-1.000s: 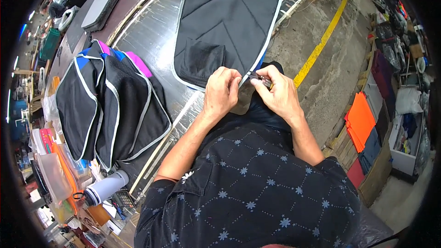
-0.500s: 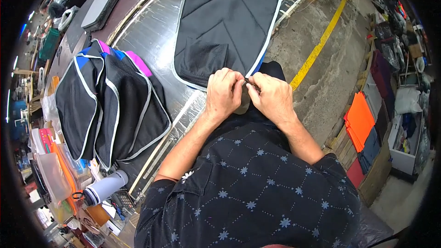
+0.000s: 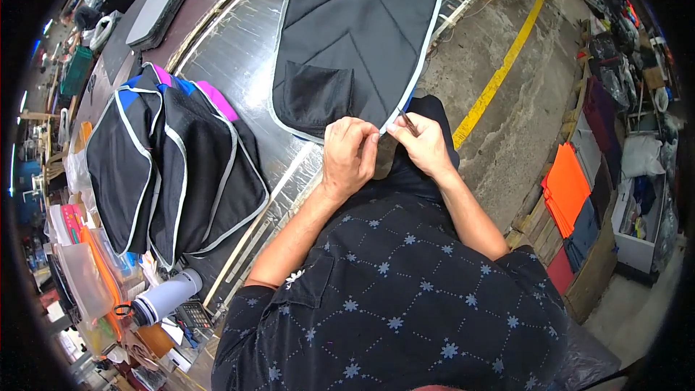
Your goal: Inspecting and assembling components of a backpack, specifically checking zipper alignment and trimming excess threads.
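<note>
A black quilted fabric panel [image 3: 376, 36] with light grey edge binding and stitched chevron lines lies flat before me. On its near left corner is a black patch pocket [image 3: 318, 94]. My left hand [image 3: 349, 153] is closed in a pinch at the panel's near edge, with the bound edge at its fingertips. Just to the right, my right hand [image 3: 427, 146] is closed round a slim dark tool [image 3: 410, 124], whose exact kind is too small to make out. Its thumb and fingertips meet at the panel's near right corner.
At left, a pile of black pieces with grey binding [image 3: 203, 174] lies on the shiny table [image 3: 217, 65]. Close by are a grey-lilac bottle [image 3: 170, 295] and clear plastic boxes [image 3: 83, 275]. Orange fabric [image 3: 568, 188] lies on the right beyond a yellow floor line [image 3: 499, 65].
My right hand has turned and shifted slightly, so the dark tool now shows upright in it. The fingertips have moved a little toward me, and the pocket lies flatter and more in view.
</note>
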Tool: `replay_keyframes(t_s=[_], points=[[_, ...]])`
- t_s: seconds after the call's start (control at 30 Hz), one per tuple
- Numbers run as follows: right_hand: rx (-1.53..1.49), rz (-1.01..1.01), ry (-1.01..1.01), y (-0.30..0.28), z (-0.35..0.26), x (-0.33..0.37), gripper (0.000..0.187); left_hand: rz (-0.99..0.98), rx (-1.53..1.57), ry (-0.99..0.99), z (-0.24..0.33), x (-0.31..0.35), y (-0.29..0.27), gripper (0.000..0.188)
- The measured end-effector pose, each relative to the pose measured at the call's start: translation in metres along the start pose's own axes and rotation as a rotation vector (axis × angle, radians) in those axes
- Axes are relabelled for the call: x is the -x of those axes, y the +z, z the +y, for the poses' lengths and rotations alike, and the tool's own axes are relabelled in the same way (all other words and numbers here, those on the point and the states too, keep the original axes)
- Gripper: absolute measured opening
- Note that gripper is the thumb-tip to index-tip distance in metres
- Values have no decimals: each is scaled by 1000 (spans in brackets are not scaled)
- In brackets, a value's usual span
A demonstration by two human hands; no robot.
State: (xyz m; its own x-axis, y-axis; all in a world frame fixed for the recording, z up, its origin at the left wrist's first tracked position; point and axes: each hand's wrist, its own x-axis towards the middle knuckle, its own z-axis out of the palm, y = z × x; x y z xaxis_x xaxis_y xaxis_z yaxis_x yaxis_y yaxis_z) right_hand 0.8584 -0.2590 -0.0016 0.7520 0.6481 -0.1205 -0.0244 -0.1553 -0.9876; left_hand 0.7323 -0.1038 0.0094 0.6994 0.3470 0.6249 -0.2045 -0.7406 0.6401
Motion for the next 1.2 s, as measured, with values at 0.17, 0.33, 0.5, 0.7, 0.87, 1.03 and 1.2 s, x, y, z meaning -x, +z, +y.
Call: replay_keyframes(t_s=[0.17,0.33,0.5,0.7,0.87,1.03,1.2], points=[[-55,0,-74,1,27,-4,24,6,-17,-93,-4,-2,-1,15],[-63,-116,15,-7,25,-5,19,16,-55,-73,-7,-9,0,20],[-95,-100,-39,-5,28,-8,17,-134,18,-46,-5,-27,-6,8],[-224,149,-157,-13,21,-18,27,-278,96,59,19,-33,-21,16],[-50,333,-103,-37,-5,-72,29,-255,-285,54,5,-29,-12,34],[-157,101,-129,-17,-2,-83,22,-269,-288,105,-3,-28,-37,27],[-247,-50,-140,14,-18,-61,20,-204,-154,-60,5,-53,-61,24]])
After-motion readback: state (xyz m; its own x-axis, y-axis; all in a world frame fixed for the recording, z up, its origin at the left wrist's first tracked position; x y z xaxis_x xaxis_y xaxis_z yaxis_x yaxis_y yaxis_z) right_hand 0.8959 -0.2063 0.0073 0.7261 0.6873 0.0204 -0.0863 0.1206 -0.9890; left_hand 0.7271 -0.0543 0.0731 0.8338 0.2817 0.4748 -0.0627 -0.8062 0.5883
